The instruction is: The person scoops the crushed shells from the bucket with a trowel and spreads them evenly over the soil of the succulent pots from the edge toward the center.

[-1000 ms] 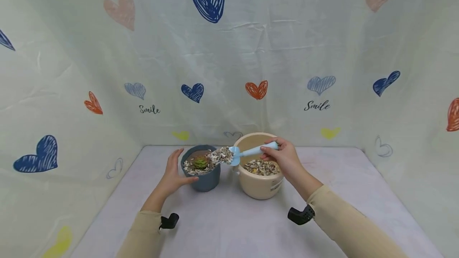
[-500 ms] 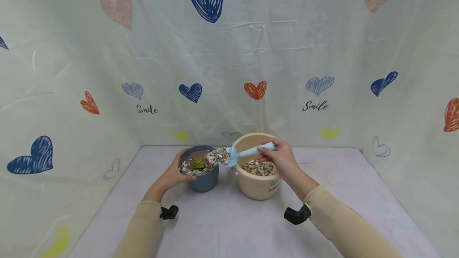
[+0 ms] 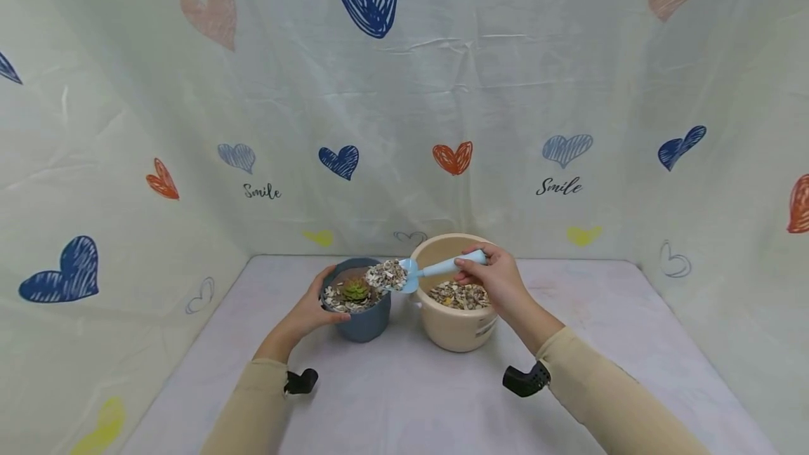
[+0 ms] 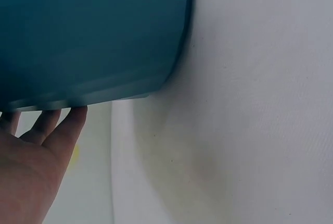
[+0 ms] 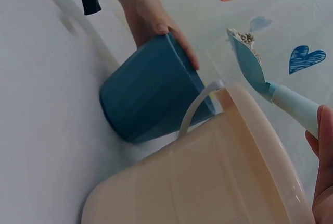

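In the head view my left hand (image 3: 305, 312) holds a blue plant pot (image 3: 366, 326), its thumb at the near rim and its fingers round the left side. The left wrist view shows fingertips (image 4: 77, 113) against the pot's wall. A green succulent (image 3: 354, 290) sits in the pot among pale pebbly grit. My right hand (image 3: 499, 276) grips the handle of a light blue trowel (image 3: 445, 267). A heap of mixed grit (image 3: 385, 275) fills its blade, which is above the pot's right rim. In the right wrist view the trowel's blade (image 5: 250, 65) looks roughly level.
A cream bucket (image 3: 458, 332) stands right of the pot, part filled with grit (image 3: 460, 295); the trowel crosses above it. Its handle (image 5: 195, 107) shows near the pot. Both stand on a pale cloth-covered table (image 3: 404, 399), before a curtain (image 3: 404, 104) printed with hearts.
My left hand has closed in from beside the pot to hold it, and the pot has shifted slightly nearer. The loaded trowel has moved a little left over the pot.
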{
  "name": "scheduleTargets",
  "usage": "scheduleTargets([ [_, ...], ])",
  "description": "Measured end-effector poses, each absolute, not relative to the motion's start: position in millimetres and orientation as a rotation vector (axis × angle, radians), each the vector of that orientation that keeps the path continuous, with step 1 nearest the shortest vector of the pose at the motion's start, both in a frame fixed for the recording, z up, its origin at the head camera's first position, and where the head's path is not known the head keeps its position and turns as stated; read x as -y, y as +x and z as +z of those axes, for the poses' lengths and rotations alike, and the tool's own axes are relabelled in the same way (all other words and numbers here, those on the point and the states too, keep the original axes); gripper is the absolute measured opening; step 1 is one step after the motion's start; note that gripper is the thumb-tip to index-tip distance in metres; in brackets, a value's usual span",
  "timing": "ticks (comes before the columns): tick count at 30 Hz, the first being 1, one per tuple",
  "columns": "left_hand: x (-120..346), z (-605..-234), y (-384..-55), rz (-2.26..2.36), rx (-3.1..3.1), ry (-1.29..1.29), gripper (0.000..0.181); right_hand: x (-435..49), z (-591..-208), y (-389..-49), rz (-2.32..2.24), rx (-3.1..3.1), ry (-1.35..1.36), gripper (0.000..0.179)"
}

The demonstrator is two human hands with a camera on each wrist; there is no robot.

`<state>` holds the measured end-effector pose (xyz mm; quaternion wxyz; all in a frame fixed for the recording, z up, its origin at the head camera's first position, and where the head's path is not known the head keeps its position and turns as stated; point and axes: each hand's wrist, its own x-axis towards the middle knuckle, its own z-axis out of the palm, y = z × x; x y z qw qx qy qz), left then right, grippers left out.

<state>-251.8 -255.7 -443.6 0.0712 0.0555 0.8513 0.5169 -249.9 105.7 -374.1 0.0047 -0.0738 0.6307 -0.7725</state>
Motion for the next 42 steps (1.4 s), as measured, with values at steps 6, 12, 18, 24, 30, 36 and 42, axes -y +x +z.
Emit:
scheduleTargets([
  [6,251,-445,-248,1.555,-2.564,0.138,0.115,-107,-373,-249,-2.429,-1.960,-0.223,0.028],
  [12,245,-447,-237,1.582,-2.542,0.134,0.114,-105,-373,-247,-2.423,-1.942,-0.209,0.035],
  [18,238,-451,-226,1.600,-2.543,0.122,0.116,-102,-375,-244,-2.422,-1.950,-0.229,0.027],
  [24,232,-451,-216,1.611,-2.545,0.117,0.118,-99,-375,-242,-2.401,-1.977,-0.273,0.025],
  [30,227,-450,-203,1.623,-2.558,0.100,0.117,-96,-372,-240,-2.363,-1.996,-0.291,0.027],
  [36,218,-448,-189,1.653,-2.575,0.055,0.117,-90,-372,-241,-2.293,-2.046,-0.290,0.028],
  [42,212,-450,-181,1.756,-2.551,0.067,0.117,-82,-370,-239,-2.264,-2.027,-0.303,0.032],
])
